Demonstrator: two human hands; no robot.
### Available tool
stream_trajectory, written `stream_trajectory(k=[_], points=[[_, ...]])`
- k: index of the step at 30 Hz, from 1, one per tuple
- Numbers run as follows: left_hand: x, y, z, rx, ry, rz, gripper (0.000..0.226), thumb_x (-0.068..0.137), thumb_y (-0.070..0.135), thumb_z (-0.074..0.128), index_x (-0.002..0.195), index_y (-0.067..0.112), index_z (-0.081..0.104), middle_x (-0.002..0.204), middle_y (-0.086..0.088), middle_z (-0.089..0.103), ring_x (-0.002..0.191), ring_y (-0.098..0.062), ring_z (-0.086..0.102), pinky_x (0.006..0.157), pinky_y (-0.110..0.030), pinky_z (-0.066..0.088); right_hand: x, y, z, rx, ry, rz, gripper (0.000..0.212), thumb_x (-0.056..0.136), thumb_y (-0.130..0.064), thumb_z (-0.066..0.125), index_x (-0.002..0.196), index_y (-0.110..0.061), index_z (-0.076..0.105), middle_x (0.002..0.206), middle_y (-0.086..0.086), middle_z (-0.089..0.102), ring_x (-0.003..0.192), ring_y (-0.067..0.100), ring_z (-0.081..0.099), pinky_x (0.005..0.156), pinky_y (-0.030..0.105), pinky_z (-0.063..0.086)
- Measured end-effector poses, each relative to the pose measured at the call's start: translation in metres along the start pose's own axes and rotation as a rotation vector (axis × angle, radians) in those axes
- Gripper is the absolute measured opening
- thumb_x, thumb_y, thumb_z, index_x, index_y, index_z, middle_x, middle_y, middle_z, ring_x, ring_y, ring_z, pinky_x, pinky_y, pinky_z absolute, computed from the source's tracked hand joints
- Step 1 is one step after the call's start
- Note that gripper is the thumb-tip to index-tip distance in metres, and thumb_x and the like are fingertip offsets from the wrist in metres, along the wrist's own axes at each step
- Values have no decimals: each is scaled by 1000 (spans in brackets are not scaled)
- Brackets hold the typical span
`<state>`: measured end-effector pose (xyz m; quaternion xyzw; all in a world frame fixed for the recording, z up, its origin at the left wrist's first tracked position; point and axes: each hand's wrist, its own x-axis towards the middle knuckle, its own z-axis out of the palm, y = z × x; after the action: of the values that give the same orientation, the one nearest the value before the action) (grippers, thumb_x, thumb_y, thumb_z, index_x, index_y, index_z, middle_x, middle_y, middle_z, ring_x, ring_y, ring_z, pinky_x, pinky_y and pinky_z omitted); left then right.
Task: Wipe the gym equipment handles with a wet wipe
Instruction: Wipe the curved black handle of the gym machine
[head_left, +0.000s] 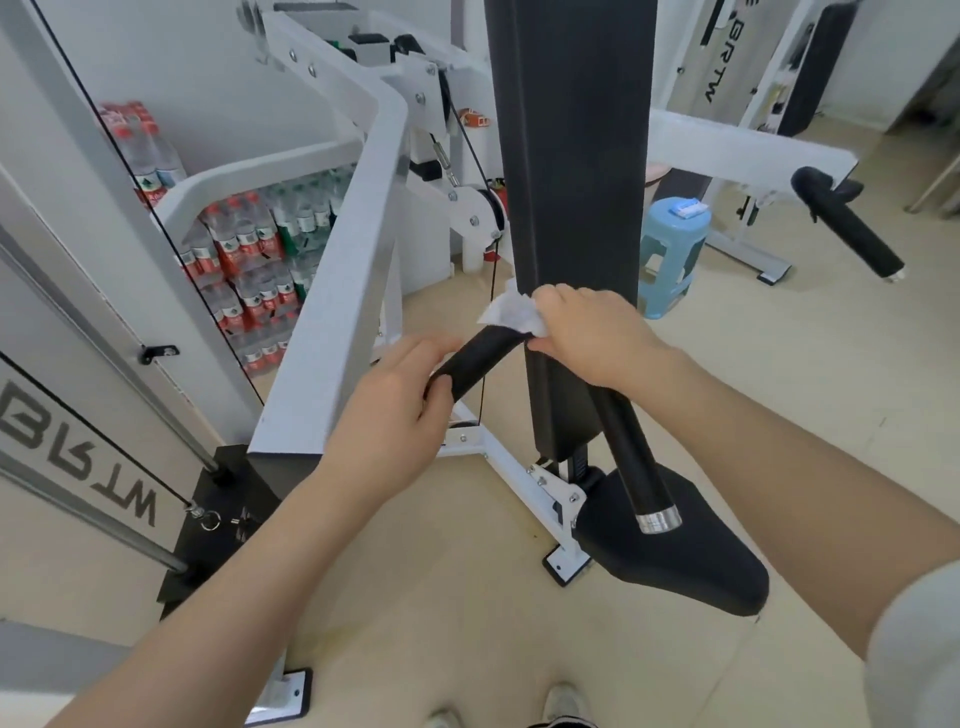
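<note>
A bent black foam-covered handle bar (480, 358) runs across the middle of the head view, and its right branch drops to a chrome end cap (658, 519). My left hand (400, 410) is wrapped around the bar's left part. My right hand (592, 338) presses a crumpled white wet wipe (511, 312) onto the bend of the bar, in front of the black upright back pad (571, 156). A second black handle (852, 228) sticks out from a white arm at the far right, with no hand on it.
The machine's white frame (343, 260) and cables stand to my left, with its black seat (675, 561) low in front. Shrink-wrapped water bottles (249, 260) are stacked behind. A blue plastic stool (670, 249) carries a wipe packet (688, 209). My shoes show at the bottom.
</note>
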<state>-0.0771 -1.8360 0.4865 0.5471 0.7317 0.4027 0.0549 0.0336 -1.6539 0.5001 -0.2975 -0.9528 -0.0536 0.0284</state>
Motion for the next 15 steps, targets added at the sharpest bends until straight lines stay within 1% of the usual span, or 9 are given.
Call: stream_trajectory(k=[2,3,4,6,8,9,10,13,15], points=[[-1,6,9,-19,-47,18,36,91,1,45,124,12,55,115,12,49,91,-1,47,80,-13,40,-8,7,-4,296,-158,188,32,94,-37,48,113,-12,43,92,5,56,79,18,61,74,33,51],[-2,10,13,-25,-62,30,36,91,2,46,124,12,54,116,12,49,90,-3,48,81,-17,41,-14,10,-3,406,-216,248,30,94,-37,46,109,-11,43,85,6,55,76,19,60,71,32,49],[-4,15,18,-30,-78,40,35,92,3,46,125,13,54,116,13,48,91,-4,49,81,-16,41,-21,14,0,521,-251,301,30,94,-37,45,107,-10,46,84,8,55,77,22,60,71,33,49],[-7,24,29,-41,-128,43,35,93,7,45,127,16,53,118,15,45,95,-2,48,79,-9,37,-43,21,2,797,-325,371,25,92,-36,48,100,-13,53,87,11,60,81,25,62,78,37,50],[-11,32,39,-47,-189,40,36,94,9,44,129,17,51,120,14,44,101,-3,47,83,-9,34,-70,25,5,1005,-432,417,19,90,-32,52,96,-14,56,86,10,63,78,23,64,80,38,53],[-13,37,45,-44,-209,49,36,94,9,44,129,17,51,121,13,45,104,-4,47,86,-10,34,-84,26,9,1047,-480,432,20,89,-30,53,98,-13,57,85,9,64,77,23,65,81,37,54],[-14,41,51,-37,-217,58,36,94,9,44,128,17,52,120,13,46,106,-5,48,86,-7,33,-96,26,13,1062,-507,439,21,89,-29,54,99,-12,58,84,8,65,77,22,65,81,36,54],[-21,57,66,-4,-203,18,35,94,9,45,128,15,52,115,14,44,100,-4,47,75,6,30,-125,27,27,1003,-540,390,20,85,-30,55,88,-11,61,77,8,63,69,19,61,72,31,51],[-27,72,75,44,-182,10,35,94,10,45,128,17,53,115,14,47,96,-4,48,71,9,27,-145,33,31,920,-648,297,20,85,-30,53,82,-12,62,69,3,65,64,15,64,70,28,50]])
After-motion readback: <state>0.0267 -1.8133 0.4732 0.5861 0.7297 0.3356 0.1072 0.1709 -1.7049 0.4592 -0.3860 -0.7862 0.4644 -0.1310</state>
